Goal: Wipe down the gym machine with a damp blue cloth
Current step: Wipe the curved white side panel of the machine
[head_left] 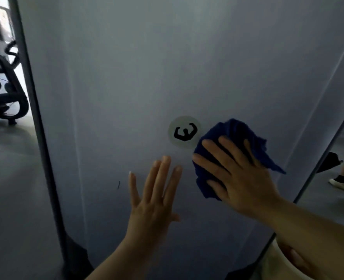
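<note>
Right hand point(241, 174) flat, pressing blue cloth point(233, 134) on panel point(126, 77); left hand point(155, 193) splayed (holding nothing).

My right hand point(237, 168) covers the middle of the blue cloth point(235, 136), so only its edges show. The machine's grey panel point(146, 67) runs past the top edge. At the left edge, dark equipment point(3, 87) is cut off and blurred.

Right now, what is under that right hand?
A bunched blue cloth lies under the right hand, whose straight fingers press it flat on the grey panel. The panel beneath the cloth is covered.
</note>
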`<state>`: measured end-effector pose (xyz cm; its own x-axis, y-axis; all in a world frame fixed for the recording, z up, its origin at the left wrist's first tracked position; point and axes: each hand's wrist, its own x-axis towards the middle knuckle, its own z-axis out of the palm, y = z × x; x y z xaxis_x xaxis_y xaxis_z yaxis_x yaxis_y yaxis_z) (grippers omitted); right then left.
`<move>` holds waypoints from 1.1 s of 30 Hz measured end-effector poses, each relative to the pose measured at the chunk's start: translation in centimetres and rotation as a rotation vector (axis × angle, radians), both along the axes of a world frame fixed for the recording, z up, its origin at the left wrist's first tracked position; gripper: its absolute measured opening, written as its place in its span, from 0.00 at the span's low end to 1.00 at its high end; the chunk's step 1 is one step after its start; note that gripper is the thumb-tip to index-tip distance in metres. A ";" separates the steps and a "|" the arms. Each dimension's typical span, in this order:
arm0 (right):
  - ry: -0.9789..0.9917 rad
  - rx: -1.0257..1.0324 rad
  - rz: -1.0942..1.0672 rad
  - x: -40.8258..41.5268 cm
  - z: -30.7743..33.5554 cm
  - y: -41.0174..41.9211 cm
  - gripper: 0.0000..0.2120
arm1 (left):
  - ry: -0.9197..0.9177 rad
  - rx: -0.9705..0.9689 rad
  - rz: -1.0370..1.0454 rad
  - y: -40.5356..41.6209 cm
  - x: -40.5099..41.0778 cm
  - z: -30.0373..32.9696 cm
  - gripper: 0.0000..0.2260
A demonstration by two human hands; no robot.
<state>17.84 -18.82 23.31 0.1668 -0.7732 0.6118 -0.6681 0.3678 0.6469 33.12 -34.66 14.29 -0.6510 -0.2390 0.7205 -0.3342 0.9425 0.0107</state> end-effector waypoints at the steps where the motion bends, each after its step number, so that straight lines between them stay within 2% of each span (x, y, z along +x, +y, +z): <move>1: 0.023 0.005 0.001 0.3 1.7 -0.7 0.26 | -0.014 0.004 0.005 -0.1 -0.1 0.0 0.70; 4: -0.033 -0.172 0.018 2.8 5.3 -4.4 0.24 | -0.008 0.061 -0.037 0.4 0.4 0.3 0.67; 6: -0.057 -0.186 0.010 3.8 4.4 -5.9 0.25 | 0.135 0.155 -0.107 0.7 1.5 1.2 0.57; 9: 0.022 0.139 0.048 3.2 2.7 -5.1 0.27 | 0.399 0.322 -0.190 0.4 2.4 3.8 0.43; 11: 0.000 0.339 0.090 2.6 5.3 -5.0 0.29 | 0.433 0.367 -0.188 0.1 2.4 5.1 0.41; 12: -0.012 0.366 0.101 2.8 7.1 -5.5 0.29 | 0.458 0.375 -0.189 0.1 2.4 5.6 0.39; 14: -0.044 0.258 0.079 3.8 9.3 -6.9 0.29 | 0.565 0.374 -0.232 1.0 2.5 6.6 0.33; 17: -0.015 0.084 0.046 6.0 7.9 -8.5 0.28 | 0.783 0.409 -0.373 2.8 2.5 8.0 0.25; 20: -0.076 0.232 0.130 6.5 6.5 -8.5 0.28 | 0.927 0.736 -0.524 3.3 1.9 9.8 0.25; 22: -0.335 0.328 0.300 6.3 8.3 -7.3 0.25 | 0.947 0.902 -0.596 3.1 1.3 9.9 0.26; 24: -0.494 0.201 0.466 6.0 10.8 -5.2 0.18 | 0.884 0.827 -0.570 3.2 0.8 9.4 0.24; 25: -0.443 0.057 0.485 5.6 12.1 -4.0 0.17 | 0.808 0.719 -0.514 3.3 0.5 9.3 0.22; 27: -0.273 -0.148 0.365 4.5 13.9 -2.3 0.19 | 0.627 0.441 -0.334 2.8 -0.4 10.0 0.23; 30: -0.296 -0.187 0.091 3.5 13.2 -1.5 0.34 | 0.464 0.213 -0.043 1.3 -2.1 13.2 0.24; 33: -0.269 -0.129 -0.067 3.4 11.5 -1.8 0.52 | 0.376 0.036 0.021 -0.5 -2.8 12.6 0.30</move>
<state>21.25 -20.62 34.78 -0.0636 -0.6900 0.7210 -0.7804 0.4847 0.3950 30.36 -35.20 26.86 -0.3376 -0.2789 0.8990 -0.3200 0.9322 0.1691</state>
